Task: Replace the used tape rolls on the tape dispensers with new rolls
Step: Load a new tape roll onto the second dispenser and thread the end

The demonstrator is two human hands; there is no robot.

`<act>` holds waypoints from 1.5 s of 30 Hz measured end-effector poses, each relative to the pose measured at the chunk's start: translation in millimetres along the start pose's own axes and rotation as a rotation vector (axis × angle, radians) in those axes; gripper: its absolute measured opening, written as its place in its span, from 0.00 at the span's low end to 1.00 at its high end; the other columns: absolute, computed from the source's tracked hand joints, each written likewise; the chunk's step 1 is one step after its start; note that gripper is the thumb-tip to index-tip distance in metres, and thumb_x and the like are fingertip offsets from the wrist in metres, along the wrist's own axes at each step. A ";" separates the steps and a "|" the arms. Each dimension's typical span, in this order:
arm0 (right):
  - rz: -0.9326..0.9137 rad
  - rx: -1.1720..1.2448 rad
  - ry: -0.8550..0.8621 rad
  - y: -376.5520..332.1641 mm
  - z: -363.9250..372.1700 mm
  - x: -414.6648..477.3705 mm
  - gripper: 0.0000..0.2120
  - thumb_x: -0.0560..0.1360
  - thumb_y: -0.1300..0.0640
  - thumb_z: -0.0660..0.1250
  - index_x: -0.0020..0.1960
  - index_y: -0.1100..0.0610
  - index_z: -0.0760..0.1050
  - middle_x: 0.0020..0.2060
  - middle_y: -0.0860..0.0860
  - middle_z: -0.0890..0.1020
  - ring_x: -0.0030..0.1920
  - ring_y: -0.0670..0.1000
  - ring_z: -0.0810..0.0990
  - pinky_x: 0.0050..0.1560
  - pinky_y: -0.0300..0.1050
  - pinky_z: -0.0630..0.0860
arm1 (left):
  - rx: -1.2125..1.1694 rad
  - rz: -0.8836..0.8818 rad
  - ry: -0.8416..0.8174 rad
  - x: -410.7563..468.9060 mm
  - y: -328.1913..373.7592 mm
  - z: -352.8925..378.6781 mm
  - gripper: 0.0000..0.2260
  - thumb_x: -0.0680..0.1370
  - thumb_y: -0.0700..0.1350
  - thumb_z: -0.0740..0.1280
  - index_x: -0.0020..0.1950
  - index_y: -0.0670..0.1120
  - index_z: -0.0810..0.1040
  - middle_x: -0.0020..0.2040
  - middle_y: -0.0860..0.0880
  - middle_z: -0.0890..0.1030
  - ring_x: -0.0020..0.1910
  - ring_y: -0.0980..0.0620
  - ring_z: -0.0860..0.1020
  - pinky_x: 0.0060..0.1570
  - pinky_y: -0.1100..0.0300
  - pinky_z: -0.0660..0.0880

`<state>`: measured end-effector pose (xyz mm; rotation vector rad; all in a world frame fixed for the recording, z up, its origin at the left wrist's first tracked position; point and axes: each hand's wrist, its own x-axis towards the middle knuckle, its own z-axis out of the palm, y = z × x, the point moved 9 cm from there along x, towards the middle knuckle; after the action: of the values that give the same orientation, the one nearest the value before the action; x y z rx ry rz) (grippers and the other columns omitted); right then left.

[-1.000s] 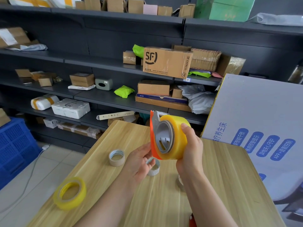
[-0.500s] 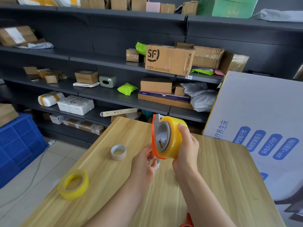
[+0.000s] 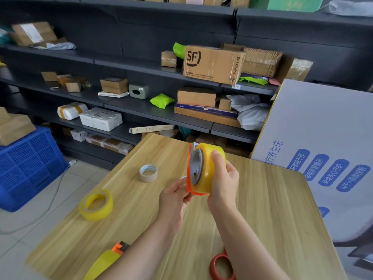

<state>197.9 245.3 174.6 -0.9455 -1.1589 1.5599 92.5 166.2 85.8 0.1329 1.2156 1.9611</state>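
Note:
My right hand (image 3: pixel 223 182) grips a full yellow tape roll (image 3: pixel 210 170) mounted on an orange tape dispenser (image 3: pixel 189 179) with a grey hub, held upright above the wooden table (image 3: pixel 262 209). My left hand (image 3: pixel 173 196) pinches the dispenser's lower orange edge. On the table lie a spare yellow roll (image 3: pixel 96 204) at the left and a nearly used-up roll core (image 3: pixel 148 173) further back. Another core is mostly hidden behind my left hand. A second dispenser (image 3: pixel 109 259), yellow and orange, lies at the near edge under my left forearm.
Red-handled scissors (image 3: pixel 222 266) lie at the table's near edge. A large white printed board (image 3: pixel 323 148) leans along the table's right side. Dark shelves (image 3: pixel 141 110) with parcels stand behind. A blue crate (image 3: pixel 26 164) sits on the floor at the left.
Both hands with the dispenser have dropped a little and drawn closer to me. The view tilted down, bringing the second dispenser and scissors into sight.

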 end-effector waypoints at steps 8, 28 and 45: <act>0.071 -0.042 0.024 38.1 -9.2 -21.2 0.24 0.74 0.43 0.66 0.47 0.67 0.76 0.34 0.54 0.75 0.34 0.50 0.74 0.35 0.43 0.73 | -0.081 -0.223 0.020 -24.4 -35.9 -22.8 0.07 0.77 0.32 0.59 0.45 0.35 0.77 0.37 0.40 0.82 0.38 0.45 0.78 0.43 0.57 0.76; 0.295 -0.327 0.047 148.4 -21.7 -144.2 0.12 0.76 0.48 0.59 0.42 0.56 0.66 0.36 0.51 0.66 0.37 0.49 0.64 0.39 0.46 0.62 | 0.206 -0.613 -0.120 -107.8 -101.7 -154.7 0.23 0.54 0.57 0.80 0.38 0.42 0.82 0.34 0.46 0.74 0.34 0.51 0.70 0.37 0.58 0.66; 0.542 -0.368 -0.244 256.4 -51.2 -174.0 0.11 0.82 0.52 0.60 0.47 0.58 0.75 0.38 0.52 0.76 0.36 0.47 0.73 0.39 0.38 0.70 | 0.152 -0.822 -0.061 -119.5 -170.7 -227.8 0.31 0.61 0.52 0.77 0.60 0.39 0.78 0.53 0.43 0.81 0.51 0.48 0.75 0.49 0.56 0.70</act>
<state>230.8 61.7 -78.1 -1.4308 -1.4766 1.9682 163.7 -39.2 -133.4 -0.2039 1.1318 1.1437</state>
